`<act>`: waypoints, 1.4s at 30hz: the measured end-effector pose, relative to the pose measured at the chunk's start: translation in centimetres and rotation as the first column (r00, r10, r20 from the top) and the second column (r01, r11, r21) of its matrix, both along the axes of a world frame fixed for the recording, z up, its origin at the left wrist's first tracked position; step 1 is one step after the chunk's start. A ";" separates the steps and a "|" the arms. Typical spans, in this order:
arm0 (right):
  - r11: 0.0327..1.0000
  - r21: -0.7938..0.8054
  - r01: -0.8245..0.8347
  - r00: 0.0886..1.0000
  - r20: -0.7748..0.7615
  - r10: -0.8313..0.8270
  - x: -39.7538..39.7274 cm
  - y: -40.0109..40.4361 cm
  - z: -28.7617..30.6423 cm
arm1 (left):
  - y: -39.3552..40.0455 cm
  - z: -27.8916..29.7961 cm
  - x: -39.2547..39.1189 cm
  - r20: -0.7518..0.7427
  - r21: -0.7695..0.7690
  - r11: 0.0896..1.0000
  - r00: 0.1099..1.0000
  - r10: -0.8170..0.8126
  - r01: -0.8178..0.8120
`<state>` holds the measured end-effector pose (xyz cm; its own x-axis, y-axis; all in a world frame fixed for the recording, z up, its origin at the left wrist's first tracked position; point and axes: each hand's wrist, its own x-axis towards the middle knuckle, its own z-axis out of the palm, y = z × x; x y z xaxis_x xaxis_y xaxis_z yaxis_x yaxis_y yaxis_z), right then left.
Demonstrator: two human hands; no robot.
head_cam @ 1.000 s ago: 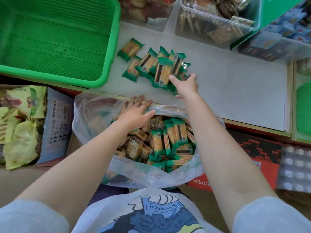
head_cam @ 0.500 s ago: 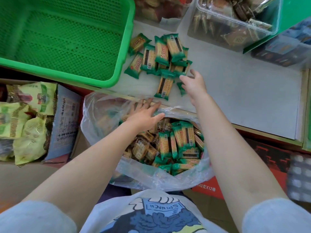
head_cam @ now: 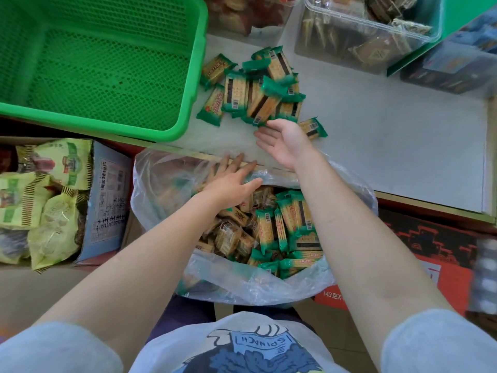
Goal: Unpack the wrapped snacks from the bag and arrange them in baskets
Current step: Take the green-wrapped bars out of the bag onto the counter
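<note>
A clear plastic bag (head_cam: pixel 166 184) sits open below the shelf, holding several green-wrapped cracker snacks (head_cam: pixel 285 227). My left hand (head_cam: pixel 231 181) lies flat on the bag's far rim with straight fingers, holding nothing. My right hand (head_cam: pixel 285 141) hovers palm-up and relaxed over the grey shelf (head_cam: pixel 390 146), just in front of a pile of the same snacks (head_cam: pixel 255 90). One packet (head_cam: pixel 313 127) lies beside its fingers. An empty green mesh basket (head_cam: pixel 188 84) stands left of the pile.
Clear plastic tubs of other snacks (head_cam: pixel 363 30) line the back of the shelf. A cardboard box with yellow-green snack bags (head_cam: pixel 45 200) is at the left. A red carton (head_cam: pixel 430 254) and an egg tray (head_cam: pixel 486 278) lie at the right, below the shelf edge.
My right hand has drawn back from the pile toward the bag and turned palm-up, empty. The snacks it pushed lie in a looser heap. My left hand stays on the bag rim.
</note>
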<state>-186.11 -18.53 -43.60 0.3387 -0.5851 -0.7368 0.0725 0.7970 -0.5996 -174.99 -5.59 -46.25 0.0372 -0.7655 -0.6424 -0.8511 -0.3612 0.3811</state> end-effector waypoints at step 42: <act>0.952 -0.063 -0.299 0.877 -0.411 0.248 -10.3 6.1 5.8 | 1.2 0.7 -1.6 0.006 -0.030 0.992 0.992 -0.124 0.124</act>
